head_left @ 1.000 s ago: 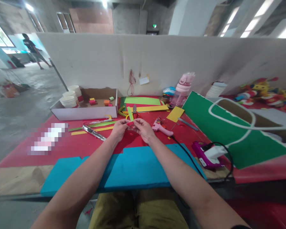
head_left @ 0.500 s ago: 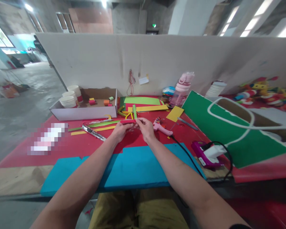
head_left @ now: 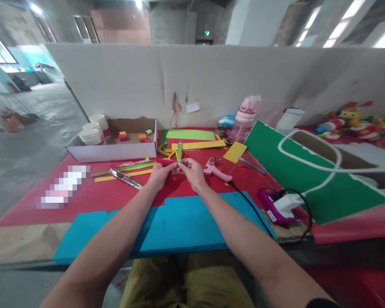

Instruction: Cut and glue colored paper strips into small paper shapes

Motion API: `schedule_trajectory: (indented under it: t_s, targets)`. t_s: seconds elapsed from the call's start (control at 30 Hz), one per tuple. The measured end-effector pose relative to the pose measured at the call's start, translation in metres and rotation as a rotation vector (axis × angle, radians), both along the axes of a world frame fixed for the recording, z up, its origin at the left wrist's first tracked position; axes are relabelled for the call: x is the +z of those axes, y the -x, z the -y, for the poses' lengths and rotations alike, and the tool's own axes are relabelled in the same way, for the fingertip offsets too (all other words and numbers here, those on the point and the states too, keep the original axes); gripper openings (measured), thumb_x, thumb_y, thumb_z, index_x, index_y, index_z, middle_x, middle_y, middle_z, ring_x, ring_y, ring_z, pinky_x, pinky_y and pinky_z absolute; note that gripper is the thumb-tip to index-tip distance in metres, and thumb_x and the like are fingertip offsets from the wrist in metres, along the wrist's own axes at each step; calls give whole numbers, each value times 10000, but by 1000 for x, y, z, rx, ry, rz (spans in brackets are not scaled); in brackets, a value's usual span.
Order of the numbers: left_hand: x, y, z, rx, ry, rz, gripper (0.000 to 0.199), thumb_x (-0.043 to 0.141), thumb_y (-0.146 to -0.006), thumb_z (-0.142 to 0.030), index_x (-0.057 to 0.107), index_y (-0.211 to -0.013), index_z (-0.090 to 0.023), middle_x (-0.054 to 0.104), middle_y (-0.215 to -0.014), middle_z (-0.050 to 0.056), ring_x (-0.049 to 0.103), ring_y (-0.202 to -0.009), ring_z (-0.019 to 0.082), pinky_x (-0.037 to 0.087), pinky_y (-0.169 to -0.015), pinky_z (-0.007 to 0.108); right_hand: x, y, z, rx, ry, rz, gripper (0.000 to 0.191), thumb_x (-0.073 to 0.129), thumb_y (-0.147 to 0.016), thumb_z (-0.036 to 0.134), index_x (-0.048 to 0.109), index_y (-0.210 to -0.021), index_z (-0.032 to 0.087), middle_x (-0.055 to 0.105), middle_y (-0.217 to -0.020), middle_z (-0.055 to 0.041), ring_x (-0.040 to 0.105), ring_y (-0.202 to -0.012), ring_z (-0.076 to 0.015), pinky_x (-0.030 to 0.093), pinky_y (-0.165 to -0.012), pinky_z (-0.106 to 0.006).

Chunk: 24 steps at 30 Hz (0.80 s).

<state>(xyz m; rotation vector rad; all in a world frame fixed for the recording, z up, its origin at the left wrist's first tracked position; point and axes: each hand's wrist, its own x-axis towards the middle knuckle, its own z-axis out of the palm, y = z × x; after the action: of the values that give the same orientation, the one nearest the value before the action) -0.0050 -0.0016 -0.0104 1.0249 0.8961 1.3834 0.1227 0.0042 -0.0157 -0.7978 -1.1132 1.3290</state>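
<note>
My left hand (head_left: 161, 174) and my right hand (head_left: 193, 173) meet above the red tabletop, fingertips almost touching. A red paper strip (head_left: 164, 161) points left from the left hand's pinch. Between the fingertips a green paper strip (head_left: 179, 150) stands upright, gripped by the right hand; the lower ends of both strips are hidden by fingers. Right of the hands lies a pink glue gun (head_left: 218, 172) with a black cord. A box cutter (head_left: 125, 179) rests on the left, beside flat green strips and a yellow strip (head_left: 123, 175).
A cardboard box (head_left: 112, 152) with paper cups and small coloured rolls stands at the back left. Blue foam sheet (head_left: 189, 222) covers the front edge. On the right are a purple power socket (head_left: 277, 207), a leaning green board (head_left: 303, 179) and a pink bottle (head_left: 245, 117).
Both hands have shifted slightly left and drawn closer together. The green strip now looks narrower and folded at its base, and the red strip points further left.
</note>
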Motion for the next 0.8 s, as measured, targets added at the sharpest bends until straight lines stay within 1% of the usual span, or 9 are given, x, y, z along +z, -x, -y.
schedule_trajectory:
  t_s: [0.1,0.2,0.3,0.4,0.5,0.57,0.7,0.8]
  targets:
    - [0,0,1,4,-10,-13,264,807,-593,-316,686,-689,-101,679,-650,63,625,-603,155,507,-647,297,-2,-1,-2,10,-3,29,266,715,-654,373,570,-784,191,622,-648,33,613,-562,-121,556,-641,-296]
    - [2,-2,4,-44,-3,29,281,799,-609,-334,690,-727,-103,685,-670,65,630,-614,159,513,-659,310,-4,-1,-5,-56,-43,109,203,683,-682,340,566,-767,199,617,-683,41,597,-572,-111,539,-631,-272]
    - [6,-3,5,-12,13,38,284,807,-598,-330,689,-705,-95,681,-648,65,616,-587,147,505,-633,295,-6,-2,-7,-96,-76,180,166,668,-699,321,577,-771,203,622,-696,42,596,-597,-105,522,-645,-248]
    - [8,-2,5,17,28,36,274,816,-582,-314,683,-664,-89,680,-630,70,604,-563,135,490,-606,275,-6,-2,-7,-47,-52,133,182,664,-701,329,582,-795,196,621,-691,42,596,-596,-102,526,-652,-252]
    - [7,0,3,-15,45,39,277,814,-584,-318,673,-647,-88,672,-609,71,604,-552,137,484,-594,273,-4,-4,-6,40,5,43,248,713,-652,334,581,-801,186,621,-683,44,599,-603,-102,542,-676,-270]
    - [5,0,2,-26,35,42,277,814,-585,-320,673,-655,-91,666,-604,66,603,-552,137,484,-593,272,-3,-5,-5,83,10,7,297,752,-612,341,577,-794,185,633,-693,42,614,-624,-109,550,-700,-284]
    - [1,-1,1,-36,9,30,272,806,-596,-321,682,-680,-93,669,-619,64,601,-561,135,484,-606,271,0,-6,-4,114,1,13,332,759,-616,420,589,-770,181,653,-687,22,639,-646,-136,554,-711,-309]
    - [2,-2,2,-43,2,40,265,801,-600,-321,675,-671,-99,670,-631,60,598,-565,131,484,-608,269,1,-5,-3,92,15,36,354,753,-618,464,620,-766,172,652,-660,11,628,-611,-136,550,-674,-302]
